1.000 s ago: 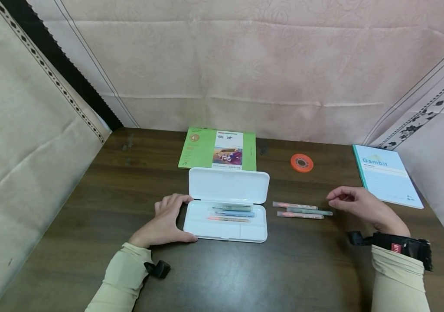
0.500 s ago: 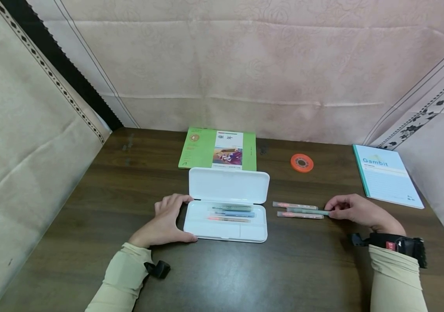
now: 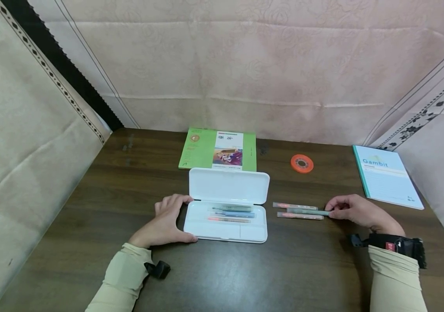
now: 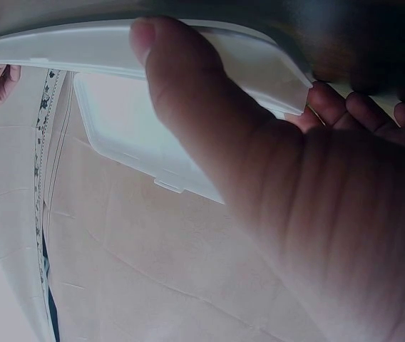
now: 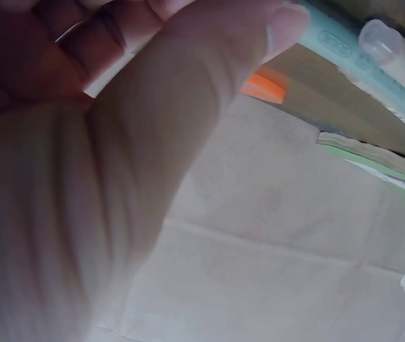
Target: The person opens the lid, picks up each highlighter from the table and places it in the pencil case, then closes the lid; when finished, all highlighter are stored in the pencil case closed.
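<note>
A white pencil case (image 3: 216, 229) lies with its lid up on the table, several pens (image 3: 233, 214) inside it. My left hand (image 3: 165, 221) grips its left end, thumb at the front corner and fingers at the back; the left wrist view shows the thumb against the case's front wall (image 4: 81, 44). To the right of the case, a green highlighter pen (image 3: 305, 211) lies between two pink-tipped pens (image 3: 300, 215). Its right end is pinched by the thumb and fingers of my right hand (image 3: 356, 212). Close up, the thumb lies on the green barrel (image 5: 338, 39).
Behind the case is a green book (image 3: 198, 149). An orange disc (image 3: 301, 164) lies at the back, right of the book. A light-blue notebook (image 3: 390, 177) sits at the far right, behind my right hand. Pale cloth (image 3: 245, 78) hangs along the table's back edge.
My right hand has come down slightly left and taken hold of the green highlighter pen's right end. The left hand and the pencil case have stayed put.
</note>
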The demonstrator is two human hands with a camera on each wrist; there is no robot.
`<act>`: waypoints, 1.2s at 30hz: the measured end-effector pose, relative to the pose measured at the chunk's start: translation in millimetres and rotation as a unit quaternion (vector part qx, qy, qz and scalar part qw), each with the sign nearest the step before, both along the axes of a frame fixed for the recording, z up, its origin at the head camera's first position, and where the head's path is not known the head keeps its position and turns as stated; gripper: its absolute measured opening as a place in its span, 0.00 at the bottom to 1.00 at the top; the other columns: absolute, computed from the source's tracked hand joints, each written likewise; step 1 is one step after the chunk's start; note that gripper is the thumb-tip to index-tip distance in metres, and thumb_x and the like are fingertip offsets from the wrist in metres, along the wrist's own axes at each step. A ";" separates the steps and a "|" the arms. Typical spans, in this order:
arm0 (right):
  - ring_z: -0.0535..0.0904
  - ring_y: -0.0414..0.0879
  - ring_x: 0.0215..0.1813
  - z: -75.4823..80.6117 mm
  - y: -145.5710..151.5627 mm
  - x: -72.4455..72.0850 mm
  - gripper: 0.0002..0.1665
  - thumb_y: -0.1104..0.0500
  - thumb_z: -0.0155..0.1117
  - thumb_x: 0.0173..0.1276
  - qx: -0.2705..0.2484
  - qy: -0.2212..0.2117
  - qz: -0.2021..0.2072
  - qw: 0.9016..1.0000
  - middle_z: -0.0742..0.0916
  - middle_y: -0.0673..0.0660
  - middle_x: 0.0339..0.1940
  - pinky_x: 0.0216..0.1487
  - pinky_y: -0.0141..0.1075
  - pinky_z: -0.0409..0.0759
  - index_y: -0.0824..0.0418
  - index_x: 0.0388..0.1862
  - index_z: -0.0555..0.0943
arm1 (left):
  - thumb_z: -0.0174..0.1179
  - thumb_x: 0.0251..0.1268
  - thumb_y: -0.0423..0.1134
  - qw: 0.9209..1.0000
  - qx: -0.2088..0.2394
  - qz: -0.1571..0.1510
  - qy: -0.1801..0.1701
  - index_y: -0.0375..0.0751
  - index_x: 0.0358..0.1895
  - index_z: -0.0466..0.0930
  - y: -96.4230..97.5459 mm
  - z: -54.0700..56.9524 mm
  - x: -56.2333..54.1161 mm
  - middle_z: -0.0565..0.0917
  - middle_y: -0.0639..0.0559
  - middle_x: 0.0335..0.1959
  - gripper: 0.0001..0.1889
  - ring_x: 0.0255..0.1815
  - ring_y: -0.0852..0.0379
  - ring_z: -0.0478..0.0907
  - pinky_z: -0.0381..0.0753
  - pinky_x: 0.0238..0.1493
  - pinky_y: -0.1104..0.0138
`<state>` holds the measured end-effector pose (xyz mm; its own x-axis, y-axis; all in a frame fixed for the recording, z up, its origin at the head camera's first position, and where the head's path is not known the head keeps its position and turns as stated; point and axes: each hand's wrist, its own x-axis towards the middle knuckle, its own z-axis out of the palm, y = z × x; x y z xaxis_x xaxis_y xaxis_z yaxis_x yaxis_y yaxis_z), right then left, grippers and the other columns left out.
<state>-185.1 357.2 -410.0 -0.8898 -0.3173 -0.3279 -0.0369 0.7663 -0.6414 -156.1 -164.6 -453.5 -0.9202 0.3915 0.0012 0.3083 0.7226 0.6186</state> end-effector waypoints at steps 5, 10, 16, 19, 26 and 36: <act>0.73 0.45 0.36 2.3 1.5 1.2 0.09 0.59 0.61 0.72 0.001 0.007 0.002 1.000 0.80 0.55 0.34 0.35 0.34 0.70 0.61 0.46 0.82 | 0.78 0.34 0.63 1.000 0.001 -0.001 0.002 0.50 0.66 0.63 0.1 -0.3 -0.3 0.69 0.51 0.62 0.52 0.61 0.48 0.59 0.50 0.53 0.54; 0.73 0.43 0.36 6.0 2.6 1.8 0.09 0.58 0.61 0.72 -0.006 0.014 0.004 1.000 0.80 0.55 0.35 0.35 0.34 0.70 0.61 0.47 0.81 | 0.78 0.34 0.63 1.000 0.000 0.000 0.000 0.50 0.66 0.63 -0.2 -0.6 -0.6 0.69 0.52 0.62 0.52 0.61 0.48 0.59 0.50 0.53 0.54; 0.72 0.43 0.36 8.2 1.5 2.0 0.10 0.58 0.61 0.72 -0.011 0.015 0.005 1.000 0.80 0.55 0.35 0.36 0.34 0.70 0.62 0.47 0.81 | 0.78 0.34 0.62 1.000 0.002 0.000 -0.001 0.50 0.66 0.63 -0.4 -0.4 -0.2 0.69 0.52 0.62 0.51 0.61 0.48 0.59 0.50 0.53 0.54; 0.73 0.44 0.36 8.3 0.9 1.7 0.10 0.58 0.61 0.72 -0.010 0.009 0.003 1.000 0.80 0.55 0.35 0.36 0.34 0.70 0.62 0.47 0.81 | 0.78 0.34 0.62 1.000 0.002 0.000 -0.001 0.50 0.66 0.63 -0.4 -0.5 0.0 0.69 0.52 0.62 0.52 0.61 0.48 0.59 0.50 0.53 0.54; 0.73 0.45 0.37 10.0 -1.8 1.8 0.10 0.57 0.61 0.72 -0.009 0.014 -0.008 1.000 0.81 0.56 0.36 0.37 0.35 0.71 0.61 0.47 0.81 | 0.78 0.34 0.62 1.000 0.000 -0.001 0.004 0.50 0.66 0.63 0.0 -1.1 -0.3 0.69 0.51 0.61 0.52 0.60 0.48 0.60 0.50 0.53 0.54; 0.76 0.49 0.36 28.1 -44.8 5.8 0.07 0.55 0.62 0.72 -0.015 0.067 0.017 0.997 0.83 0.57 0.34 0.35 0.35 0.75 0.55 0.44 0.81 | 0.78 0.34 0.61 1.000 0.000 0.000 0.003 0.49 0.66 0.63 0.6 -0.3 0.5 0.69 0.51 0.61 0.52 0.60 0.48 0.60 0.50 0.53 0.54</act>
<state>-179.3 312.4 -381.9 -0.9135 -0.3566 -0.1957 -0.1503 0.7431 -0.6521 -155.6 -164.1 -453.8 -0.9200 0.3919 0.0071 0.3128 0.7230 0.6160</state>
